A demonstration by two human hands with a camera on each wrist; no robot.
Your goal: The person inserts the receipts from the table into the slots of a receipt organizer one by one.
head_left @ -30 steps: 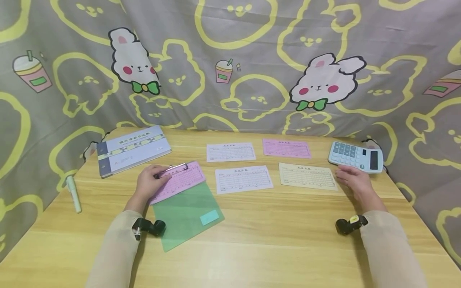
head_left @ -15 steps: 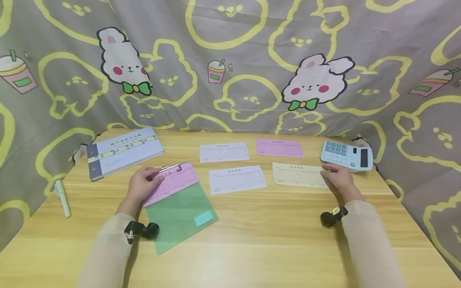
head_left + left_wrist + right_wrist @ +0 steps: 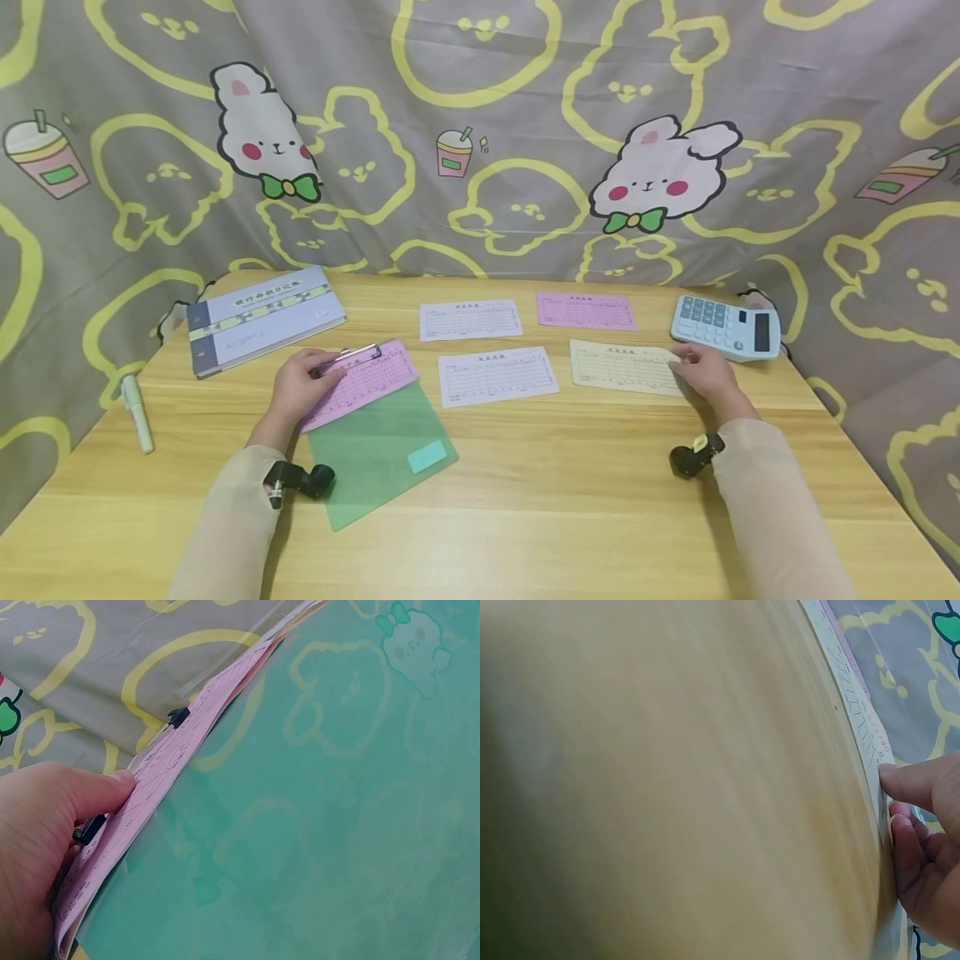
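Observation:
My left hand (image 3: 302,385) grips the upper left corner of a green clipboard (image 3: 375,454), its thumb lying over a pink printed form (image 3: 378,375) under the metal clip (image 3: 358,357). The left wrist view shows that thumb (image 3: 105,791) on the pink sheet beside the clip's black end. At the right, my right hand (image 3: 708,377) pinches the right end of a pale yellow form (image 3: 622,367) lying on the table. In the right wrist view, the thumb (image 3: 911,782) rests on the paper's face, with the other fingers curled at its edge.
Two white forms (image 3: 470,320) and another pink form (image 3: 585,311) lie mid-table. A light blue calculator (image 3: 723,327) sits just beyond my right hand. Toward the left are a ledger book (image 3: 266,319) and a pale green marker (image 3: 137,414). A patterned curtain (image 3: 525,125) hangs behind.
My right hand has moved left from near the calculator's front edge and taken hold of the yellow form's right end. My left hand keeps its grip on the clipboard. The head view has shifted slightly.

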